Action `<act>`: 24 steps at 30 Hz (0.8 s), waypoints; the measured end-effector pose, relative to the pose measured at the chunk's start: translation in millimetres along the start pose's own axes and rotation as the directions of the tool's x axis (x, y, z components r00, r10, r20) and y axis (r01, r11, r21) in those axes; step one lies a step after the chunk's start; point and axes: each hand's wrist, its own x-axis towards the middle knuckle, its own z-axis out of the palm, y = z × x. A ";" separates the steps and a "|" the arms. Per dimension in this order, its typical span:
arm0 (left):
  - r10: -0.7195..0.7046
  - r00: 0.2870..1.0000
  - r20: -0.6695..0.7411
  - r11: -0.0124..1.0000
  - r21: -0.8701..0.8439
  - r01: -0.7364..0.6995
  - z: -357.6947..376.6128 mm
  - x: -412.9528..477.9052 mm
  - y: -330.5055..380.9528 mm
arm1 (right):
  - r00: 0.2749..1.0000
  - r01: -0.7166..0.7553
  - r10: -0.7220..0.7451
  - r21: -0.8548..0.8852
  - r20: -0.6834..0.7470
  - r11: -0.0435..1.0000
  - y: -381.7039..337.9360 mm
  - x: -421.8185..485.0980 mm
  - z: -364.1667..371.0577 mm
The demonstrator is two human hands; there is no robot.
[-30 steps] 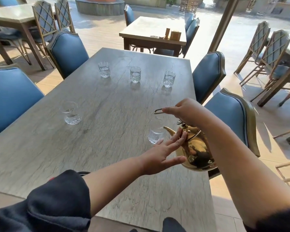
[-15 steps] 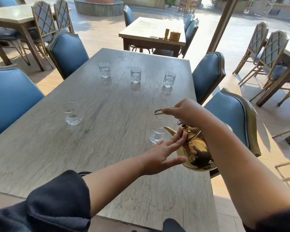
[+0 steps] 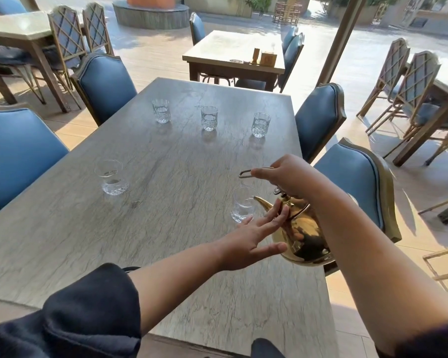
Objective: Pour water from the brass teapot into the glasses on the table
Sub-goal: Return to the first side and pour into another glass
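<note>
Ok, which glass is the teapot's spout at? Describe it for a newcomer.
Start at the long grey table, its near right side. There the tilted brass teapot points its spout at one glass, just past the fingers of the left hand. Unlike the three glasses in the far row and the lone glass on the left, it alone sits beside the teapot.

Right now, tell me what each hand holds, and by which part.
The right hand grips the brass teapot by its top handle. The left hand holds nothing; its straight fingers rest against the teapot's side by the spout.
</note>
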 end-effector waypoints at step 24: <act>-0.092 0.995 -0.022 0.992 0.087 0.094 6.7 5.8 23.7 | 0.998 0.046 -0.041 0.139 -0.038 0.989 28.3 -2.8 -3.7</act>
